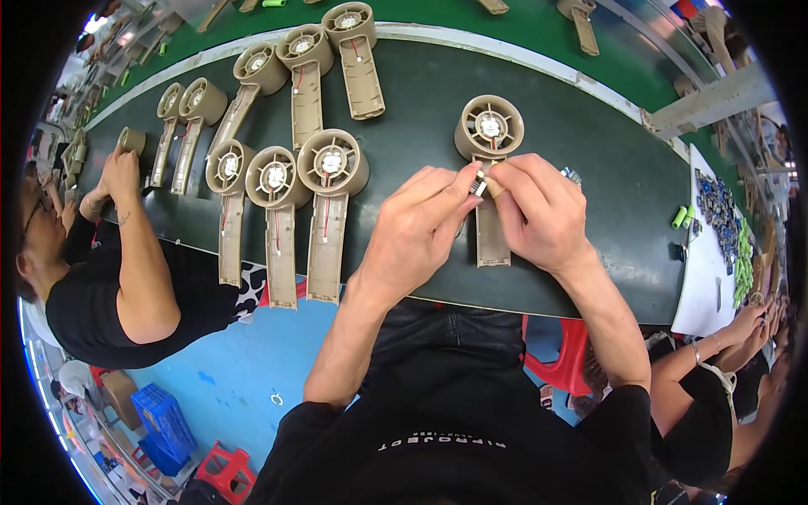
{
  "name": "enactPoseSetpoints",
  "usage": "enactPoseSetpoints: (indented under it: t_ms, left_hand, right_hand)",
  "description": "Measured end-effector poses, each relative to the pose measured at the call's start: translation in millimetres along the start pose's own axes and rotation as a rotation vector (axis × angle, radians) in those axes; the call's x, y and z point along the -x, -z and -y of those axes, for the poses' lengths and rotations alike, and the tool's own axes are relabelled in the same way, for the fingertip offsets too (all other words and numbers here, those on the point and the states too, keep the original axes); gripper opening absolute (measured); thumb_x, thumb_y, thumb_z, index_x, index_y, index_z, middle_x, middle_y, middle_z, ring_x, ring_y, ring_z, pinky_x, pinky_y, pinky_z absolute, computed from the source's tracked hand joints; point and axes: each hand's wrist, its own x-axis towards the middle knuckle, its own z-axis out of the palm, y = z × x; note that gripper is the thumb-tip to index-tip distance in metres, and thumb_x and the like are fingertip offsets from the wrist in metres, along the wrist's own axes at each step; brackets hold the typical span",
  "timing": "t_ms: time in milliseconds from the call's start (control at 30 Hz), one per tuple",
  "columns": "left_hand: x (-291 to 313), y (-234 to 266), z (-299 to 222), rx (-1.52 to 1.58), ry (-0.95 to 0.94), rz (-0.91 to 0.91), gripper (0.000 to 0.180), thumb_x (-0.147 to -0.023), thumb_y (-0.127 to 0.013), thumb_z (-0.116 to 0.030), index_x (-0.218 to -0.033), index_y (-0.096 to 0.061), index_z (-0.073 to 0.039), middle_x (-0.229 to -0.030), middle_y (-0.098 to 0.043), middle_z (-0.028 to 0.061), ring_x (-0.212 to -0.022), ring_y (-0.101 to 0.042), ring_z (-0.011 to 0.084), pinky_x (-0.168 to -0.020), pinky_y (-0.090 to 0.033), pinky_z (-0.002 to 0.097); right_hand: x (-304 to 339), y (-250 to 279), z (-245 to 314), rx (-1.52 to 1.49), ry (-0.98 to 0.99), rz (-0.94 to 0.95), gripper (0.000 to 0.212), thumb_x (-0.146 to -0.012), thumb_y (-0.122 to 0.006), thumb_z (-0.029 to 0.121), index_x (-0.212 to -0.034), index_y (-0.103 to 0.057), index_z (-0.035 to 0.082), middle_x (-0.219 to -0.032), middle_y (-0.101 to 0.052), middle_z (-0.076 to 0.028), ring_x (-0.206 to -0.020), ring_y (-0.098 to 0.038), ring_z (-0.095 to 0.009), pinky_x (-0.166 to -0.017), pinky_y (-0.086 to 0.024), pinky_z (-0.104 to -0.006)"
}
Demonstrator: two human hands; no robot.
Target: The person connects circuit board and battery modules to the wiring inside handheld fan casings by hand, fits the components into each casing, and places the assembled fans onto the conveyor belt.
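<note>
**Ana:** Dark conveyor belt (589,168) with a green strip behind it, blue floor below. Start at the left for me.

**Ben:** Far left, a co-worker in black reaches a hand (120,172) toward a tan fan housing (130,139). Next come rows of the same tan housings (278,189), each a round grilled head on a long open handle with a red wire down it. Then the person's own two hands, meeting over one more housing (491,135) near the belt's middle.

**Ana:** And the hands themselves?

**Ben:** The left hand (417,231) comes up from the lower edge with the wrist bent and the thumb and forefinger closed narrowly on a small pale part (480,187). The right hand (539,210) mirrors it: fingers curled, tips pinched on the same spot, just where head meets handle. Both forearms angle inward.

**Ana:** How would that housing handle?

**Ben:** Light, I'd judge, and stiff (thin moulded plastic, by the look). The matte shell shouldn't slip. The open handle (492,240) lies flat on the belt, below the hands, and its long edges look the safest hold. I'd keep off the grille and the wires, which seem the fragile bits. That small part needs fingertips only.

**Ana:** Further right?

**Ben:** A white tray (703,295) with small blue pieces (715,206) and green cylinders (742,261), then other workers' arms (715,353).
</note>
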Motion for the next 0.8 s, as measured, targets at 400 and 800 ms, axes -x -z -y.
enactPoseSetpoints:
  t_ms: [400,800]
  left_hand:
    - [1.6,-3.5,-5.2,0.140,0.173,-0.145,0.043,-0.088,-0.068,0.001,-0.130,-0.061,-0.002,-0.091,-0.069,0.0160,-0.075,-0.067,0.0239,-0.069,-0.053,0.0327]
    - [7.7,5.6,-4.3,0.074,0.262,-0.222,0.064,-0.092,-0.061,-0.006,-0.149,-0.033,0.002,-0.143,-0.042,0.0284,-0.130,-0.045,0.0449,-0.107,-0.040,0.0446]
  right_hand:
    - [0.6,11.2,25.3,-0.484,-0.928,0.193,0.050,-0.087,-0.066,-0.003,-0.131,-0.043,0.003,-0.088,-0.063,-0.003,-0.064,-0.054,-0.001,-0.055,-0.042,-0.0177]
    - [-220.0,-47.3,-84.5,-0.336,-0.422,0.323,0.039,-0.087,-0.065,0.008,-0.123,-0.054,-0.001,-0.088,-0.069,-0.006,-0.078,-0.064,-0.010,-0.070,-0.050,-0.0246]
